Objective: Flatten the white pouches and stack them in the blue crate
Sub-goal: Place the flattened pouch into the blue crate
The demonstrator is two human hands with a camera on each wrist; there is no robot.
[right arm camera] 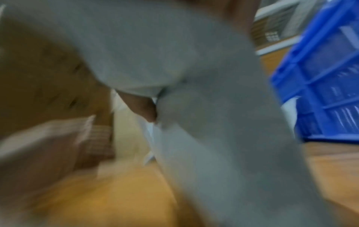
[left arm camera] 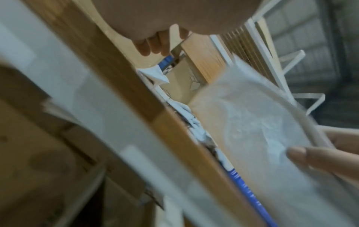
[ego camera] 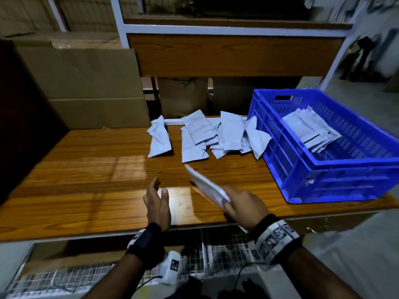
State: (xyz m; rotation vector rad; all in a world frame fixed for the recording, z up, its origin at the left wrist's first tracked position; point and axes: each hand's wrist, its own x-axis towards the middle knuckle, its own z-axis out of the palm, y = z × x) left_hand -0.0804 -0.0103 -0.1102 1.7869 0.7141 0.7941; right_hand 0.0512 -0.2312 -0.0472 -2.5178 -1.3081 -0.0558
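My right hand (ego camera: 239,205) grips one white pouch (ego camera: 206,185) by its near end and holds it tilted above the front of the wooden table (ego camera: 86,190). The same pouch (left arm camera: 252,122) fills the left wrist view, and the pouch (right arm camera: 194,92) blocks most of the blurred right wrist view. My left hand (ego camera: 157,199) hovers just left of it, fingers straight and holding nothing. A loose pile of white pouches (ego camera: 207,134) lies at the table's back. The blue crate (ego camera: 323,169) stands at the right with several flat pouches (ego camera: 311,132) stacked inside.
Cardboard boxes (ego camera: 86,83) stand at the back left. A white-framed shelf with a wooden panel (ego camera: 233,55) rises behind the table. A wire-mesh rack (ego camera: 129,268) sits below the table's front edge.
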